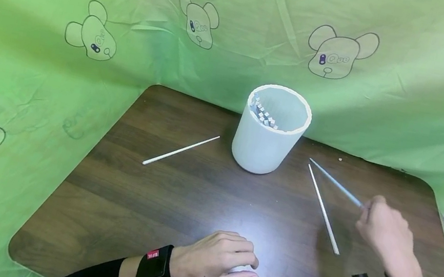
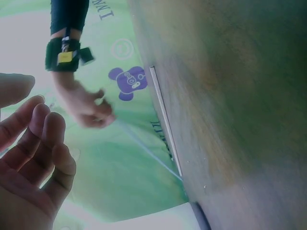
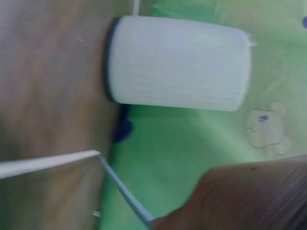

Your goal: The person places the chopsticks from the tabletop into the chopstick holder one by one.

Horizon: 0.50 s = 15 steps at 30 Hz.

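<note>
My right hand (image 1: 388, 232) pinches the near end of a thin pale-blue stick (image 1: 334, 181). That stick slants up from the table, its far tip close by the tip of a white stick (image 1: 324, 209) lying on the wood. In the right wrist view the held stick (image 3: 125, 191) runs from my thumb side toward the lying stick (image 3: 48, 163). My left hand (image 1: 223, 260) is over the front of the table, its fingers loosely bent around nothing. Behind both hands stands a white cylindrical cup (image 1: 262, 148) with several white sticks (image 1: 263, 116) leaning inside.
Another white stick (image 1: 181, 150) lies on the table left of the cup. The dark wooden table (image 1: 112, 203) has rounded corners. Green printed cloth (image 1: 259, 26) hangs behind it and at its sides. A small white crumb (image 1: 340, 159) lies near the back edge.
</note>
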Motion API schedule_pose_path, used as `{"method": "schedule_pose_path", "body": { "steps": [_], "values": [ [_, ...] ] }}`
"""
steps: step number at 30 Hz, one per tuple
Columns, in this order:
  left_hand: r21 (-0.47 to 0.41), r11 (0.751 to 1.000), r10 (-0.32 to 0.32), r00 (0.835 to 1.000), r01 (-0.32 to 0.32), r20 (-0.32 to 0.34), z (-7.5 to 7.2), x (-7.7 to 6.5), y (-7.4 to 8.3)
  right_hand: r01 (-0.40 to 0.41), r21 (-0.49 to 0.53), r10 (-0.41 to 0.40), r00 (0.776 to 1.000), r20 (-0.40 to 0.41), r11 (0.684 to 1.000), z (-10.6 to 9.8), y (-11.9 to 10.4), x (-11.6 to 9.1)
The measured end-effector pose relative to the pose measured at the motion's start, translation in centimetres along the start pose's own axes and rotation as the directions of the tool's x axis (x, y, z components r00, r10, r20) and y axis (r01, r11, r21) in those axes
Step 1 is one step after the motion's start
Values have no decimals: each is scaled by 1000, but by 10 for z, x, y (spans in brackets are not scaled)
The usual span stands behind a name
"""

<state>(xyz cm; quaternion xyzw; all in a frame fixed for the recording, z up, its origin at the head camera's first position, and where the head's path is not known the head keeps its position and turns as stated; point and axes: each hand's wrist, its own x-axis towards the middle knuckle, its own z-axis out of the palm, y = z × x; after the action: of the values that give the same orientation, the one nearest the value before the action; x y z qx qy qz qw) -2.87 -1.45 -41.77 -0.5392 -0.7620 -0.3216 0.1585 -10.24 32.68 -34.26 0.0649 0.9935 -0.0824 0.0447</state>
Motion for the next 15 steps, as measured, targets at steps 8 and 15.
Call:
{"method": "schedule_pose_path", "body": {
  "steps": [8,15],
  "values": [
    [-2,1000,2,1000,-2,-19,0,-2,2,246,88,-145,785,-602,965,-36,-13,16],
    [-6,1000,3,999,-3,-33,2,-5,4,364,38,-198,588,-784,931,-79,-26,17]
  ]
}}
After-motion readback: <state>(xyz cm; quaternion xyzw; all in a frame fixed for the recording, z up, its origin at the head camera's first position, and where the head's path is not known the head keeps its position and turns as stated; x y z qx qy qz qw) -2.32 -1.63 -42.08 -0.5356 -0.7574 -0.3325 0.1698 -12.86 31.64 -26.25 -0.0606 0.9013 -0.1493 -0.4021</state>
